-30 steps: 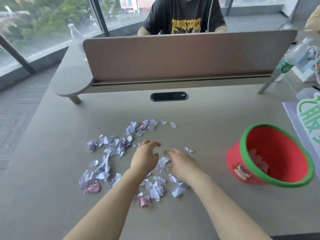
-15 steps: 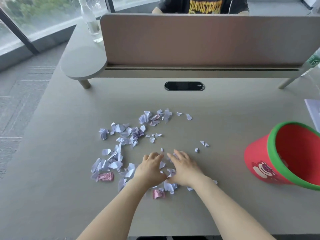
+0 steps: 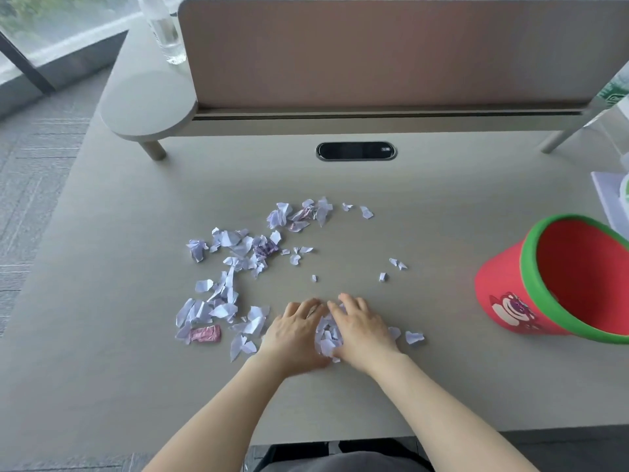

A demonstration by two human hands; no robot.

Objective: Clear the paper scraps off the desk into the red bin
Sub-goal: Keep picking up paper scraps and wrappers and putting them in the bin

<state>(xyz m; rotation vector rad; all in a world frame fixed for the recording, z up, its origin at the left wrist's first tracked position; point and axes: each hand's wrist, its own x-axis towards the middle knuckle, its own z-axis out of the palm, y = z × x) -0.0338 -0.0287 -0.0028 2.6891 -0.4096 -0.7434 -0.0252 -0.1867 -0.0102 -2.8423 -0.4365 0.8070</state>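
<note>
- Head view: the left hand [image 3: 294,330] and right hand [image 3: 360,327] lie palm-down with fingers spread, cupped together around a small heap of paper scraps [image 3: 327,335] near the desk [image 3: 442,386] edge; neither hand is closed on it yet.
- Risk: thin pieces would likely slip between the fingers when lifted, and many scraps remain far left.
- The red bin [image 3: 503,294] stands tilted at right, well apart; I see nothing certain in it.

An office: a shared desk [image 3: 136,335] with a divider panel [image 3: 374,52] at 12 o'clock, a cable port [image 3: 356,151] below it, carpet tiles [image 3: 30,172] and a window [image 3: 51,25] at 10 o'clock.
</note>
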